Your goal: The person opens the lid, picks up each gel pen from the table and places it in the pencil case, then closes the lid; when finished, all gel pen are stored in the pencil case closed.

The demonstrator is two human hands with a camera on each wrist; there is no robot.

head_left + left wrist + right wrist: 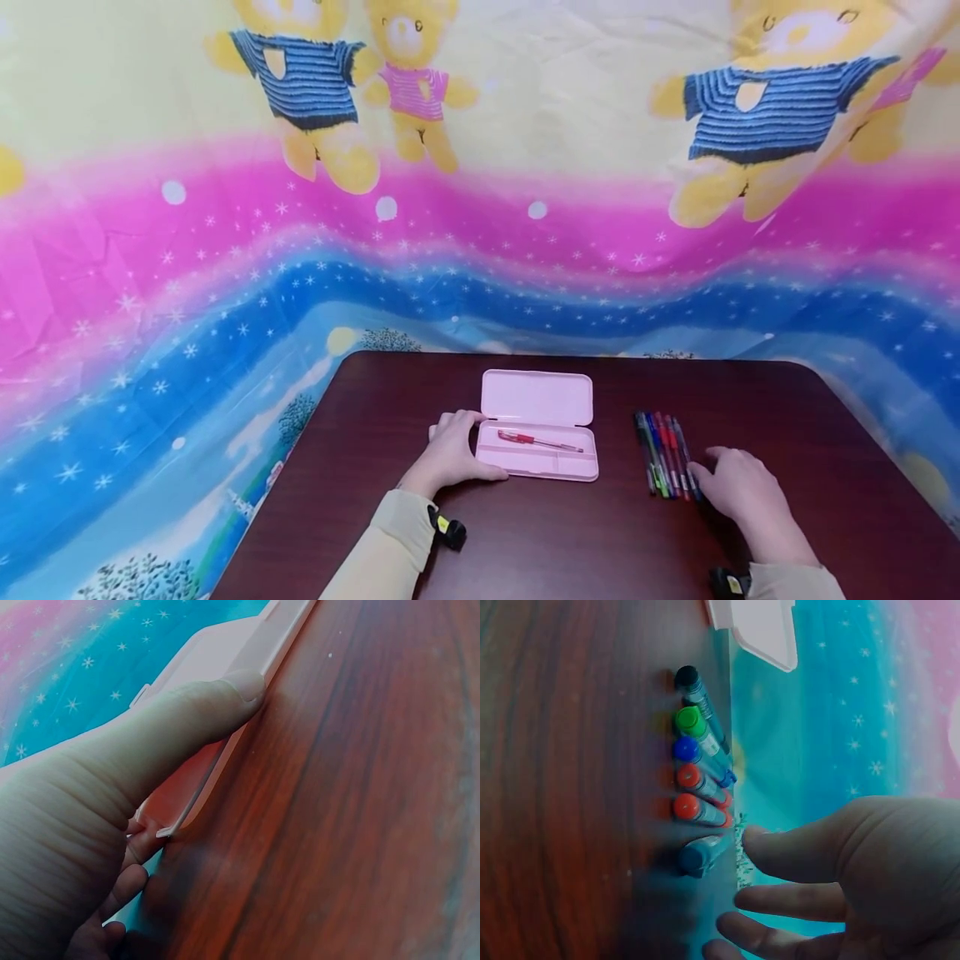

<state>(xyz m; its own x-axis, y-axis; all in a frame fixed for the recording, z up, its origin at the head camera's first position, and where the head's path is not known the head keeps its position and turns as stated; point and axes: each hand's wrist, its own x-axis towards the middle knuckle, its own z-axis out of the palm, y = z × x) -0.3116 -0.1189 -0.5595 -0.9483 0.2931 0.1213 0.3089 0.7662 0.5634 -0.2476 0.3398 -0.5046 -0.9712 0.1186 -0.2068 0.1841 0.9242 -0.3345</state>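
A pink pencil case (537, 400) lies with its lid swung back, a red pen (540, 441) in its rear compartment. At its left end my left hand (452, 454) holds the case, the thumb along the front wall and the fingers round the far side. To the right lies a row of several pens (663, 454) with black, green, blue and red ends. My right hand (738, 487) is just right of the row, thumb and fingers apart and nothing in its grasp. Nearest to it is the dark-capped pen (697, 857), a little apart from the others.
The dark brown table (585, 533) carries the case and the pens. Behind it and at its sides hangs a patterned cloth (480, 250) with bears and snowflakes. A small black device (447, 530) is strapped to the left wrist.
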